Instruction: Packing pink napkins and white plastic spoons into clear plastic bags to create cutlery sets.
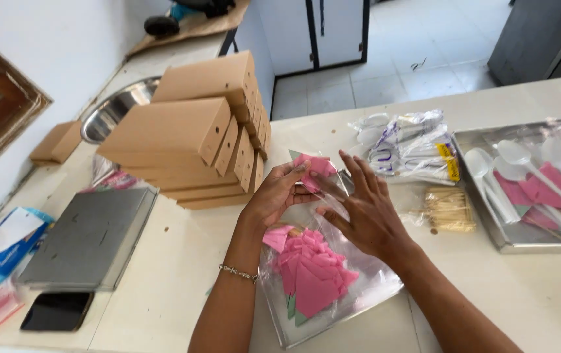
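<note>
Above a metal tray (280, 330), folded pink napkin (316, 171), left hand (274, 196) grip pinching it, right hand (365, 209) spread.

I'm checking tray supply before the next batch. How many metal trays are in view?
3: an upturned tray at left, one under the pink napkins by the hands, one holding spoons at right. Others may be hidden.

Pink napkin (316, 168) between both hands

Folded pink paper napkin (317, 168) pinched above clear bag of pink napkins (313, 274), lying on tray
</note>
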